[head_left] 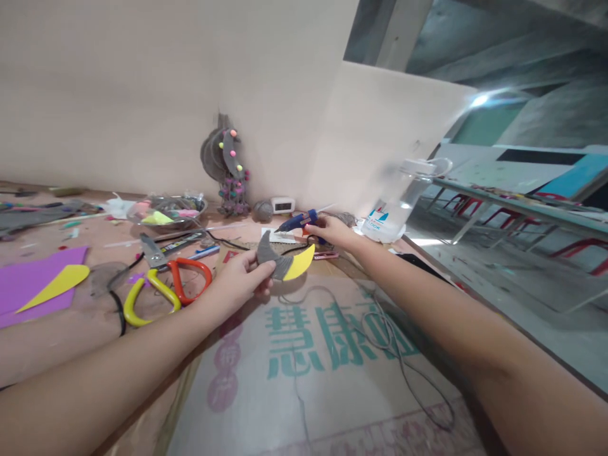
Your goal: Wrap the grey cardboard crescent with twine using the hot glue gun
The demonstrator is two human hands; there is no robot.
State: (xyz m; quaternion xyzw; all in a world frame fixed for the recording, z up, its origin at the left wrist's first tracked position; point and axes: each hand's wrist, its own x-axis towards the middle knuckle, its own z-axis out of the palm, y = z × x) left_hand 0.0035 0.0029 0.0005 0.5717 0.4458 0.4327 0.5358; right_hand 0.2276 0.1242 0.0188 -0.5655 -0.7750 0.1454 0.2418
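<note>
Being pinched between the thumb and fingers of the left hand, the crescent is held by its grey, yarn-wrapped side above the cardboard, its bare yellow end pointed to the right. The glue gun is gripped in the right hand, its nozzle turned leftward near the crescent; the two hands are set apart. The crescent is judged to be light and thin, springy rather than stiff, and likely to be creased if bent hard at its tapered tips. A surer hold should be offered by the wrapped part, where the yarn is expected to be soft, though loose turns could be slid along by the thumb; the yellow part is probably smoother and more slippery. The glue gun is best taken by its handle, since the nozzle may be hot. Farther out, loose grey yarn is strewn over the cardboard, scissors are laid to the left, and a yellow cutout is placed partly over a purple sheet on the table.
</note>
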